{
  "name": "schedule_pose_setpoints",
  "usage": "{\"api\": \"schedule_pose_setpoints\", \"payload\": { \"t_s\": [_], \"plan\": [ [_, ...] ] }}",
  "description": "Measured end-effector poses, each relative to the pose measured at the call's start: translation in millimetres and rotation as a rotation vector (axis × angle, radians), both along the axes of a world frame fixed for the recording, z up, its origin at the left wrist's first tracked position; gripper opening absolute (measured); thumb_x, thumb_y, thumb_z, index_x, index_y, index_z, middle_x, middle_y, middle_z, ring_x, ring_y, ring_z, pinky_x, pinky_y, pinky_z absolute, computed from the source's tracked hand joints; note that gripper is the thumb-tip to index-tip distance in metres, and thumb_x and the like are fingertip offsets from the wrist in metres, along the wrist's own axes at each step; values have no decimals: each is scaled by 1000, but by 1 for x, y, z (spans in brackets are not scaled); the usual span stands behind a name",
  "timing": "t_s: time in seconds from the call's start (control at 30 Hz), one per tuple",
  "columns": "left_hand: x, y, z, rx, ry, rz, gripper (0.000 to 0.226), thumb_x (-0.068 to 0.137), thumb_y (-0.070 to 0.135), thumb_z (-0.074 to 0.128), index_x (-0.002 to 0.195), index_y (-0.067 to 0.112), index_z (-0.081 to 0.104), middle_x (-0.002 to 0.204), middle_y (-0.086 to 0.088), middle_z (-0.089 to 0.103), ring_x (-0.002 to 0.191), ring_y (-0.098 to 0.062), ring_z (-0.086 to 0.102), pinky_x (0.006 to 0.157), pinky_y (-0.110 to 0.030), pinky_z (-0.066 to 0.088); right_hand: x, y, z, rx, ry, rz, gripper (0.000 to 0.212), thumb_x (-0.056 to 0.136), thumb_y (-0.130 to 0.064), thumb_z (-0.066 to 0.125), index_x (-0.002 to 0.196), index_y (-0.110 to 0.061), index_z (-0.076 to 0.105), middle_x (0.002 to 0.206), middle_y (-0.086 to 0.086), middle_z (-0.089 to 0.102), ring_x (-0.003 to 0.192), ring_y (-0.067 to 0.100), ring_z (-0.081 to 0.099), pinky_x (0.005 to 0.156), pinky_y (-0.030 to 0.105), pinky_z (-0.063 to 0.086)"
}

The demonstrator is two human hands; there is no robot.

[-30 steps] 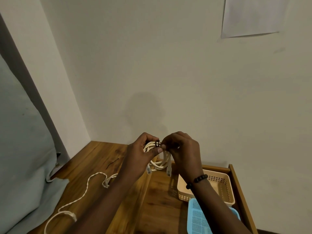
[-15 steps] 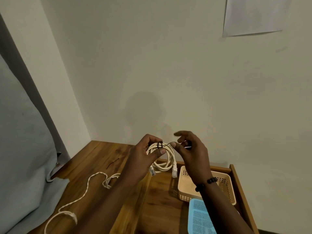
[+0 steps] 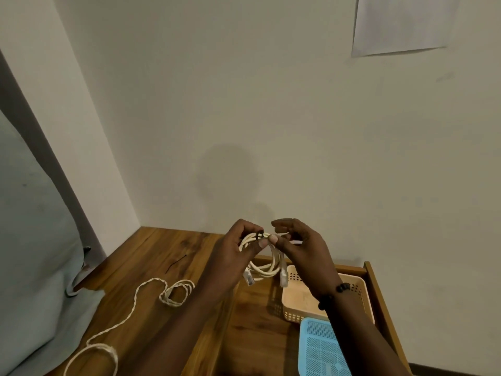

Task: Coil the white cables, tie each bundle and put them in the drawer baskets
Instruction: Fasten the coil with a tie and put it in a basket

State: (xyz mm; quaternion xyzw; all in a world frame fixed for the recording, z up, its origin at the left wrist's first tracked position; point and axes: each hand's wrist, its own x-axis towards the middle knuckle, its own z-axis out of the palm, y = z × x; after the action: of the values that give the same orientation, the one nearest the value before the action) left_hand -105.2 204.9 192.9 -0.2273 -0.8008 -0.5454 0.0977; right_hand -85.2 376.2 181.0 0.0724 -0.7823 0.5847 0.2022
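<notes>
Plain pale wall backs a wooden worktop (image 3: 151, 256) with an open drawer (image 3: 375, 289) at its right. Above the drawer, the left hand (image 3: 238, 248) grips a coiled white cable (image 3: 267, 263), thumb beside a dark tie (image 3: 259, 234) wrapped round the loops. Touching it, the right hand (image 3: 301, 245) pinches at the coil next to the tie, upper fingers loosely curled. Tying looks nearly finished. Judging by this, the next move is lowering the bundle into the beige basket (image 3: 298, 305) just below the right hand. Another white cable (image 3: 135, 297) lies uncoiled, well left of the hands.
</notes>
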Motion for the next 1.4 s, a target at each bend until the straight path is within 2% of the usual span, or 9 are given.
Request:
{"api": "schedule_pose_setpoints", "payload": {
  "t_s": [0.1,0.27,0.5,0.63,0.73,0.9,1.0,1.13,1.4],
  "plan": [
    [-10,9,-17,88,-190,32,17,96,29,56,112,25,58,106,10,69,99,-6,66,84,-23,55,9,7,-26,-95,-194,62,29,89,-46,60,112,-29,66,98,-8,72,91,10,68,80,33,59],
    [-16,36,-69,304,-640,-87,24,98,10,48,118,17,60,110,-9,70,93,-17,67,78,-33,53,27,29,-76,-204,-307,-74,17,88,-24,69,105,-21,68,90,0,74,79,16,71,71,32,61],
    [-6,102,-182,141,-1004,107,15,100,16,47,93,14,61,100,-10,68,87,-23,65,68,-37,56,43,70,-158,-176,-549,-476,15,82,-17,74,86,-20,60,77,1,70,70,18,69,65,37,60],
    [7,133,-230,219,-1169,190,10,98,6,51,103,1,58,94,-15,64,78,-23,64,58,-32,55,54,92,-201,-75,-648,-582,14,81,-19,74,86,-16,61,69,0,67,67,20,68,62,37,57],
    [10,152,-257,202,-1174,243,6,94,3,55,93,7,59,97,-17,66,80,-25,66,65,-38,58,61,106,-227,-47,-677,-638,10,83,-20,73,86,-17,64,78,1,70,72,18,67,66,38,57],
    [10,176,-290,-16,-1105,135,18,90,6,54,90,18,67,96,-6,70,90,-24,68,77,-39,60,65,117,-259,81,-761,-638,13,90,-16,63,102,-13,69,92,2,71,74,10,57,55,12,36],
    [6,188,-300,-185,-969,21,25,90,5,54,88,28,64,99,3,69,99,-21,64,90,-43,54,61,118,-274,161,-832,-619,21,88,-7,58,106,-12,68,97,5,71,82,16,62,62,17,41],
    [-4,195,-318,-261,-892,-50,34,88,1,55,112,22,64,117,2,68,111,-18,60,98,-42,49,58,111,-285,365,-919,-624,34,87,-3,60,121,-5,59,120,14,57,108,27,55,85,32,50],
    [-7,203,-334,-300,-861,-87,39,92,6,56,128,19,57,129,1,62,119,-18,57,101,-42,47,65,117,-277,586,-965,-695,33,90,-14,60,122,-10,57,115,10,58,92,24,63,67,31,52]
  ]
}}
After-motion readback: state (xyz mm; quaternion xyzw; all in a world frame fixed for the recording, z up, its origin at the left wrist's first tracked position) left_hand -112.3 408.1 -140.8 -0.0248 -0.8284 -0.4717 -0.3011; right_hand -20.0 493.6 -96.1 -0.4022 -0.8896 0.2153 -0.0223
